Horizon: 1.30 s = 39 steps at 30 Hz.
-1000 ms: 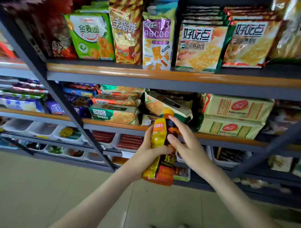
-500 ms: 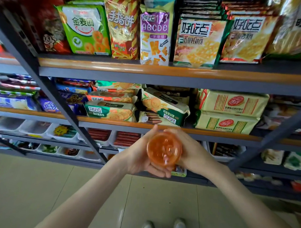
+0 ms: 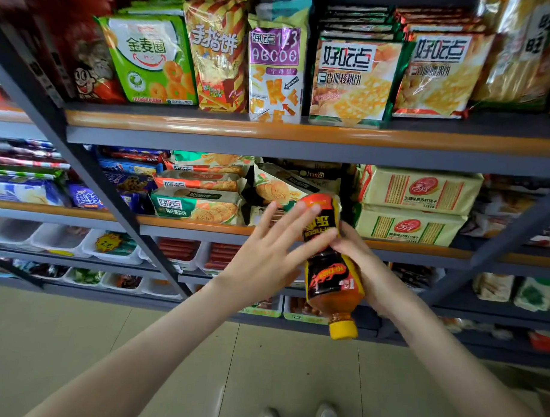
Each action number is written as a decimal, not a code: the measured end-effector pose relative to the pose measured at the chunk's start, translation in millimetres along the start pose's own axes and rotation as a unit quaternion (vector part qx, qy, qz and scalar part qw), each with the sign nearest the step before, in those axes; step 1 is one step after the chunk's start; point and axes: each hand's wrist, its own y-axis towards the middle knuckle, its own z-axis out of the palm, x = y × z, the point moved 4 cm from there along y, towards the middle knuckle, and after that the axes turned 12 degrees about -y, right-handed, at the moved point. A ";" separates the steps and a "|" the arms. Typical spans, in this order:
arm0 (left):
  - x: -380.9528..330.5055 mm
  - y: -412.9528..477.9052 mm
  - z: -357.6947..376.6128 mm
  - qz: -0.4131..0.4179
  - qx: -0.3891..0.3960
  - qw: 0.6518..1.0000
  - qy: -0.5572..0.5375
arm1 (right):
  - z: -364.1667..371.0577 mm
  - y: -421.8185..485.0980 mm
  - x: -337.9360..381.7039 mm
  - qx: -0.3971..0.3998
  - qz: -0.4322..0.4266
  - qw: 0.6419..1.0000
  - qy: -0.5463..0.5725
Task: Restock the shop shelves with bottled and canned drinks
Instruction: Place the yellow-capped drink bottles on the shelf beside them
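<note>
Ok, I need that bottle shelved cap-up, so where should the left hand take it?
Probably round the labelled middle of the bottle, from the left side, opposite the right hand. It hangs cap-down and the left hand only lies flat against it.

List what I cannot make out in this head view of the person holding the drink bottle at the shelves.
Head view, fingers of the right hand: mostly hidden behind the bottle.
Head view, the bottle's label: partly covered by the left hand.
Head view, red packets at the top left: print blurred.
Head view, yellow packet at the top right: cut off by the upper edge.
</note>
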 end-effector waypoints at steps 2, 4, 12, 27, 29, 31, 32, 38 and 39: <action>-7.5 7.6 -0.5 0.068 -0.017 0.997 0.012 | 4.4 -3.3 1.9 0.033 0.006 0.999 0.043; -12.2 10.7 -0.7 0.096 -0.036 0.994 -0.025 | 5.8 -8.4 4.7 0.059 0.042 0.991 0.112; 1.3 9.7 8.3 -0.321 0.014 0.915 -0.243 | -19.8 -14.1 13.7 -0.011 -0.043 0.993 -0.112; 0.2 71.4 -22.5 -0.317 0.137 0.762 -0.548 | -34.8 -25.3 77.3 0.005 -0.241 0.946 -0.215; 5.7 85.4 -31.8 -0.302 0.118 0.778 -0.539 | -44.7 -27.2 95.4 0.048 -0.250 0.943 -0.213; 12.3 102.4 -44.5 -0.279 0.104 0.797 -0.526 | -53.3 -24.5 115.5 0.081 -0.265 0.933 -0.231; 16.1 110.3 -52.9 -0.272 0.096 0.804 -0.520 | -54.6 -21.6 126.4 0.086 -0.271 0.922 -0.262; 48.1 153.5 -136.8 -0.202 0.005 0.883 -0.423 | -37.6 -8.4 214.8 0.015 -0.404 0.863 -0.304; 56.4 158.8 -153.4 -0.185 -0.008 0.902 -0.390 | -32.5 -4.9 231.0 0.006 -0.422 0.860 -0.287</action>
